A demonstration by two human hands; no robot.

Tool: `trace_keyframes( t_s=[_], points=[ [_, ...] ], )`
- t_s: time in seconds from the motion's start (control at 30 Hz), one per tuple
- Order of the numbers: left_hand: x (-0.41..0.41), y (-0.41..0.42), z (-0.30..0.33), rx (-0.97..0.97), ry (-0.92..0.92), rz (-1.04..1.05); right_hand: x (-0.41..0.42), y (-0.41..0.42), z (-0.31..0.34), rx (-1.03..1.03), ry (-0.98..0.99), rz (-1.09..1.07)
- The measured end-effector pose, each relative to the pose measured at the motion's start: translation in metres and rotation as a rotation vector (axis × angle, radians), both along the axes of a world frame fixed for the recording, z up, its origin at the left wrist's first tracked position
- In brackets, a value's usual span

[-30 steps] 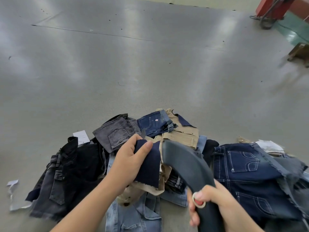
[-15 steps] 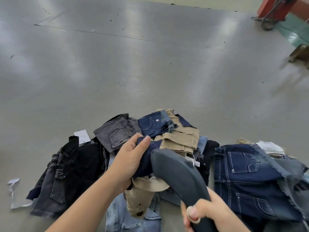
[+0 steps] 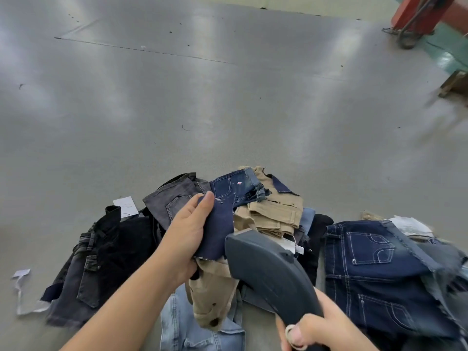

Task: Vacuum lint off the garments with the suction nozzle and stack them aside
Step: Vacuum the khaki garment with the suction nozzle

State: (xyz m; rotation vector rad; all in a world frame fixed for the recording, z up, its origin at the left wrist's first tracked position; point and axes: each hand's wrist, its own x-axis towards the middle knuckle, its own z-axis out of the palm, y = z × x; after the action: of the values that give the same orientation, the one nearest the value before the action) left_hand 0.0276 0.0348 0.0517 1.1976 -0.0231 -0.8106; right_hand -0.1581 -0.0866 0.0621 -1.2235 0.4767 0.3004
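The left hand [image 3: 188, 230] grasps a navy swatch [image 3: 219, 230], thumb on top and fingers curled under, with a tan piece [image 3: 215, 292] hanging from the same grip below it. The right hand [image 3: 312, 330] is wrapped round the handle of the nozzle [image 3: 268, 269], whose mouth sits just right of the left thumb, at or very near the swatch's lower right edge; whether it actually touches the cloth cannot be told.

As I judge it, the work is somewhere in the middle. One piece is under the nozzle now, and a loose heap lies on the bench [image 3: 228, 97] just beyond and beneath both hands. To the right of the right hand lies a dark blue denim [image 3: 374, 262] with greyer cloth over its far edge, which may be the set-aside stack, though nothing marks it as cleaned. To the left of the left forearm lies a black-and-charcoal pile [image 3: 101, 257], equally unclear in status.

Count, as far as the folds allow:
- one nozzle;
- one navy swatch in hand, with one tan piece hanging;
- beyond the left hand, one grey denim [image 3: 172, 198], one blue denim [image 3: 235, 186], one folded tan garment [image 3: 276, 214];
- below the left forearm, one pale blue denim [image 3: 192, 325];
- three paper tags: one [image 3: 125, 206] beyond the black pile, one [image 3: 21, 273] far left, one [image 3: 410, 225] beyond the dark blue denim.

The black pile holds at least two garments; more may be buried.
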Motion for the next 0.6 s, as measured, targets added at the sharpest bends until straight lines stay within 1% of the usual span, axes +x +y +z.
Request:
trace_keyframes(
  t_s=[0.07, 0.13, 0.17, 0.23, 0.27, 0.33, 0.37, 0.4, 0.47, 0.53, 0.6],
  points=[
    [-0.005, -0.002, -0.001, 0.001, -0.018, -0.068, 0.003, 0.002, -0.001, 0.053, 0.009, -0.015],
    [-0.010, -0.002, -0.002, 0.035, -0.039, -0.157, 0.008, 0.002, 0.004, 0.186, -0.008, -0.105],
    [-0.012, -0.002, -0.003, 0.046, -0.048, -0.197, 0.010, 0.000, 0.006, 0.218, -0.017, -0.158],
    [-0.013, -0.003, -0.002, 0.057, -0.034, -0.227, 0.015, -0.007, 0.012, 0.202, -0.040, -0.274],
    [-0.013, -0.003, -0.001, 0.073, 0.004, -0.208, 0.017, -0.012, 0.015, 0.182, -0.055, -0.342],
    [-0.009, -0.004, -0.003, 0.100, 0.199, -0.113, 0.021, -0.021, 0.021, 0.139, -0.059, -0.441],
    [-0.007, -0.004, -0.003, 0.081, 0.308, -0.051, 0.021, -0.025, 0.023, 0.128, -0.063, -0.468],
    [-0.005, -0.004, -0.003, 0.043, 0.375, 0.004, 0.021, -0.028, 0.024, 0.130, -0.080, -0.476],
    [-0.003, -0.006, 0.000, -0.033, 0.419, 0.098, 0.015, -0.026, 0.023, 0.106, -0.085, -0.442],
    [-0.005, -0.009, 0.000, -0.070, 0.431, 0.185, 0.007, -0.014, 0.025, 0.126, -0.082, -0.387],
    [-0.008, -0.011, -0.002, -0.051, 0.381, 0.253, 0.011, 0.003, 0.019, 0.044, -0.016, -0.263]
  ],
)
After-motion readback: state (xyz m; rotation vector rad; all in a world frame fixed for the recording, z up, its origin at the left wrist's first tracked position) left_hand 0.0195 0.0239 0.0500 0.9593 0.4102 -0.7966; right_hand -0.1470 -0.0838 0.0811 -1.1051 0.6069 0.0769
